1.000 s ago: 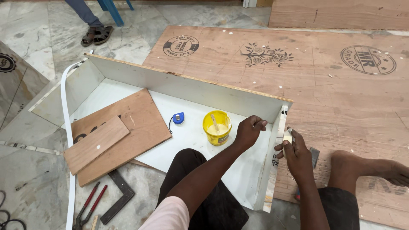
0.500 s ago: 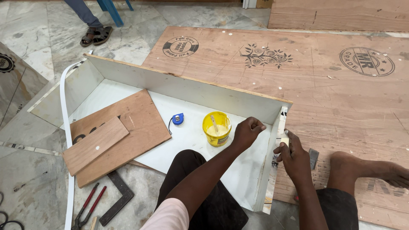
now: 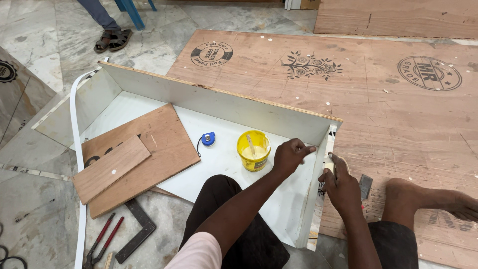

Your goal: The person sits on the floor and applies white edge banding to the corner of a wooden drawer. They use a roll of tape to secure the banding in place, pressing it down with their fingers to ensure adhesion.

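Observation:
I sit on the floor at an open white board box (image 3: 164, 94). My left hand (image 3: 290, 155) is curled on the top edge of its right side panel (image 3: 309, 204), from the inside. My right hand (image 3: 341, 187) is just outside that panel and grips a small pale stick (image 3: 330, 163) whose tip is on the panel's edge. A yellow tub of pale glue (image 3: 254, 150) with a stick in it stands inside the box, close to my left hand.
A blue tape measure (image 3: 208, 139) and two plywood pieces (image 3: 134, 159) lie in the box. Red-handled pliers (image 3: 102, 241), a try square (image 3: 139, 229) and a white strip (image 3: 77, 164) are at the left. A grey scraper (image 3: 365, 187) lies on the large plywood sheet (image 3: 388, 99). Another person's sandalled feet (image 3: 112, 40) are far left.
My right hand with the stick has slid a little along the panel edge toward me. My left hand has stayed on the panel.

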